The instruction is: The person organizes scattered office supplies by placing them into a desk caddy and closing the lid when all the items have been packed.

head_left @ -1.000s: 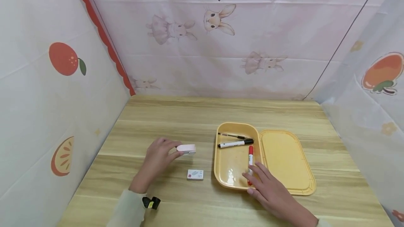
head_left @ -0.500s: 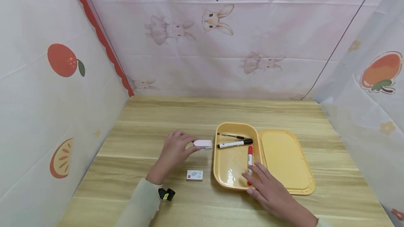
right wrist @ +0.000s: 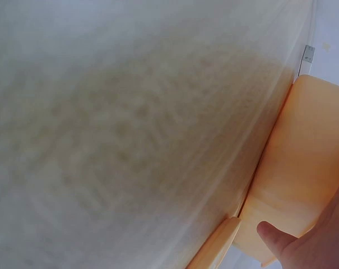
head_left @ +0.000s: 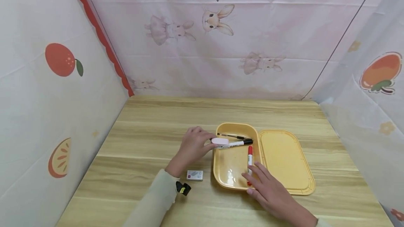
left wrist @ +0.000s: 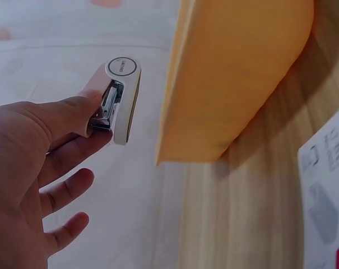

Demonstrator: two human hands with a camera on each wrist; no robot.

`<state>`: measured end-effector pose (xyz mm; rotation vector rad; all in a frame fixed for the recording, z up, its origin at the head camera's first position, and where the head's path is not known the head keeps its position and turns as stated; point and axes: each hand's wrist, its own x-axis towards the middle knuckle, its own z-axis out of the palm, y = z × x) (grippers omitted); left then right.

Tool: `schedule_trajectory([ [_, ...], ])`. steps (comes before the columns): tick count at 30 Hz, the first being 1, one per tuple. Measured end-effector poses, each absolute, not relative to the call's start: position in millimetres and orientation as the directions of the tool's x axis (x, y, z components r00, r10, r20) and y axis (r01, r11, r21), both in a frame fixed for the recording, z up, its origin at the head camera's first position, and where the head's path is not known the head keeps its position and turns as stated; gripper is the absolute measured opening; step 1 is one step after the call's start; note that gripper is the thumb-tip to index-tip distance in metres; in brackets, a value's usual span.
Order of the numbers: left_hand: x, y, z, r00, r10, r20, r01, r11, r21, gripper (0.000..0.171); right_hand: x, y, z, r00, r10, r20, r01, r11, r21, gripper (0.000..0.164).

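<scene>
Between thumb and index finger my left hand (head_left: 196,145) pinches a small pink and white stapler (head_left: 220,143), held over the left rim of the yellow box (head_left: 231,171). In the left wrist view the stapler (left wrist: 123,84) shows its metal inside, and the other fingers are spread apart. My right hand (head_left: 269,190) rests at the box's near right corner, fingers reaching over the rim above a red-capped marker (head_left: 250,157). Inside the box also lie a black-capped marker (head_left: 238,143) and a thin black pen (head_left: 235,136); the stapler covers part of the black-capped marker.
The yellow lid (head_left: 285,160) lies flat against the box's right side. A small white staple box (head_left: 195,175) sits on the wooden table (head_left: 164,115) left of the yellow box. Printed cloth walls (head_left: 268,27) stand around the table's back and sides.
My left hand has carried the stapler rightward, from above the table to over the box's left rim. My right hand has stayed at the box's corner.
</scene>
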<state>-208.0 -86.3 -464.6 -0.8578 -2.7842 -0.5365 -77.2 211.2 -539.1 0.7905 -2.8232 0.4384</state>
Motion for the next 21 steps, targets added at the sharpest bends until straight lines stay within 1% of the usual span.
schedule_trajectory([
  [8,-211.2,-65.3,-473.5,-0.847,0.509,0.157,0.531,0.783,0.326,0.036,-78.6,212.0,-540.5,-0.843,-0.484,0.236,-0.533,0.813,-0.236,0.043],
  [11,-213.0,-60.0,-477.7,-0.850,0.504,0.155,0.525,0.787,0.324,0.034,-78.7,212.3,-541.0,-0.844,-0.482,0.235,-0.530,0.814,-0.238,0.043],
  [15,-214.8,-53.7,-483.0,-0.846,0.502,0.182,0.534,0.788,0.308,0.032,-79.0,212.4,-540.3,-0.844,-0.479,0.239,-0.529,0.816,-0.232,0.043],
  [21,-213.9,-45.1,-489.5,-0.855,0.488,0.173,0.517,0.788,0.335,0.030,-79.4,211.9,-539.9,-0.840,-0.483,0.246,-0.535,0.811,-0.234,0.043],
])
